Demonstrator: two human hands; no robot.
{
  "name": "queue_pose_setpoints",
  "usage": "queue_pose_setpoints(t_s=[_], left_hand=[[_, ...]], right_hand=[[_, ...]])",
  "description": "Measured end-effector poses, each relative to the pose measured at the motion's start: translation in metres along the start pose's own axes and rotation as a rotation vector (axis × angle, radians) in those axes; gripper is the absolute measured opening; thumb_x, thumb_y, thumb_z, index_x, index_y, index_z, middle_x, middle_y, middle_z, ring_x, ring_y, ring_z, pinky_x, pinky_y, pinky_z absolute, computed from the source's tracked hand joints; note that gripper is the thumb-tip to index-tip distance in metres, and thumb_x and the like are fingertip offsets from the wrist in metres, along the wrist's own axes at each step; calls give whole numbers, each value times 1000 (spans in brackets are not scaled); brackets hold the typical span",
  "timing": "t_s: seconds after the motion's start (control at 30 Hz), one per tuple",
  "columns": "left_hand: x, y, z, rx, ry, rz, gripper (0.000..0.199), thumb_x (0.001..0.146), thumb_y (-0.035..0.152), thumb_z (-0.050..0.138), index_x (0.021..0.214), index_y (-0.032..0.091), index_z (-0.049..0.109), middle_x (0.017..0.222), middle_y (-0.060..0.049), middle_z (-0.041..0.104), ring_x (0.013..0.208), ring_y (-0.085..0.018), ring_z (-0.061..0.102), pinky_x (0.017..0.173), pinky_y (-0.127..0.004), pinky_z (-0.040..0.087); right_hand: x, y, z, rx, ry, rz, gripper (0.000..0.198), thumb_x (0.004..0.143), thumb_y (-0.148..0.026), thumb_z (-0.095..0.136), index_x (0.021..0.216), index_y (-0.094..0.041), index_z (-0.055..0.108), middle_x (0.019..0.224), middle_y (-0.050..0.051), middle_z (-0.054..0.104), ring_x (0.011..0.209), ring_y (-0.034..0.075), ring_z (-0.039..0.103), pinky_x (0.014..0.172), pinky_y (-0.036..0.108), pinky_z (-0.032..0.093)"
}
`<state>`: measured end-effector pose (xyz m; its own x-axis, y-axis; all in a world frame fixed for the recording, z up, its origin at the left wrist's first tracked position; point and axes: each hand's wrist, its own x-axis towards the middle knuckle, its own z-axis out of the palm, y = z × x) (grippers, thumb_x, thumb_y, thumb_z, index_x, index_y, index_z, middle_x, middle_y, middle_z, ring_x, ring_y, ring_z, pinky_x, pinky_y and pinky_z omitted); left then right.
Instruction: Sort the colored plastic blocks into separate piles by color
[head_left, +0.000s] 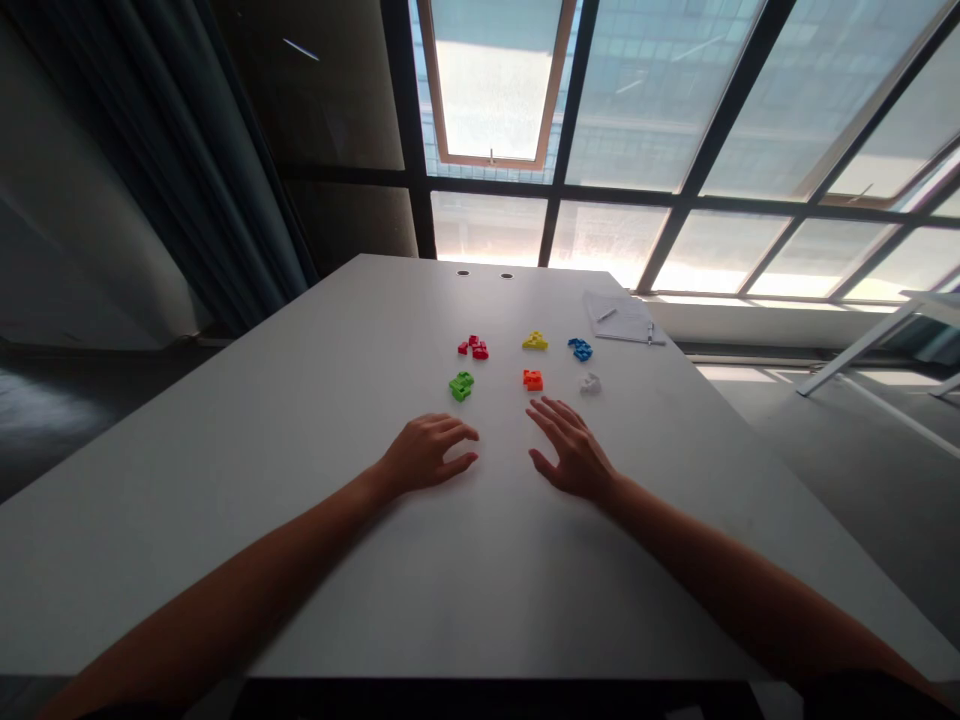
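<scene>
Both my hands rest palm down on a white table [300,480], holding nothing. My left hand [427,455] lies with fingers loosely curled, just short of a green puzzle piece [461,385]. My right hand [570,450] has its fingers spread, its fingertips a little short of an orange piece [532,379]. Farther back lie red pieces [474,347], a yellow piece [535,341] and a blue piece [580,349]. A white piece [590,383] sits to the right of the orange one.
Sheets of paper with a pen [622,318] lie at the table's far right corner. Two small round holes [484,273] are near the far edge. Large windows stand behind the table, a dark curtain [202,170] to the left.
</scene>
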<state>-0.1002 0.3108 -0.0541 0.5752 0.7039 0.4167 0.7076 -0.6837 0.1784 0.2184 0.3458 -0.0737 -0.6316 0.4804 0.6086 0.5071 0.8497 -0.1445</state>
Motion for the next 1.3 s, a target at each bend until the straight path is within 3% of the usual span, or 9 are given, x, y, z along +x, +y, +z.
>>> queue_pose_setpoints(t_s=[0.07, 0.17, 0.3, 0.43, 1.3], left_hand=[[-1, 0, 1, -14, -34, 15, 50, 106, 59, 48, 139, 25, 65, 138, -10, 71, 126, -27, 66, 109, -43, 48], [-3, -6, 8, -3, -149, -6, 77, 105, 71, 39, 166, 25, 38, 167, -13, 43, 154, -30, 40, 128, -49, 29], [-6, -14, 20, 55, -361, -46, 93, 100, 79, 38, 171, 22, 24, 175, -15, 23, 162, -33, 22, 132, -52, 15], [-7, -16, 25, 73, -412, -65, 94, 100, 81, 38, 171, 22, 23, 175, -15, 20, 162, -33, 22, 133, -51, 12], [-5, -20, 25, 41, -374, -106, 85, 101, 77, 41, 168, 26, 35, 173, -12, 28, 160, -31, 29, 132, -53, 21]], right_hand=[[5, -2, -4, -34, -104, 15, 85, 99, -45, 62, 169, -14, 27, 172, 22, 30, 161, 38, 24, 128, 64, 27], [11, -6, -6, -49, -265, 58, 104, 97, -62, 61, 173, -12, 11, 176, 22, 10, 164, 40, 6, 130, 66, 15], [13, -5, -1, -26, -467, 107, 111, 95, -79, 52, 172, -9, 14, 176, 22, 10, 164, 40, 5, 132, 62, 9], [10, 1, 8, 20, -645, 145, 109, 96, -86, 38, 171, -10, 20, 175, 21, 17, 164, 37, 14, 133, 54, 9], [10, 5, 12, 46, -590, 182, 98, 98, -82, 42, 170, -15, 30, 174, 18, 22, 163, 36, 19, 133, 55, 14]])
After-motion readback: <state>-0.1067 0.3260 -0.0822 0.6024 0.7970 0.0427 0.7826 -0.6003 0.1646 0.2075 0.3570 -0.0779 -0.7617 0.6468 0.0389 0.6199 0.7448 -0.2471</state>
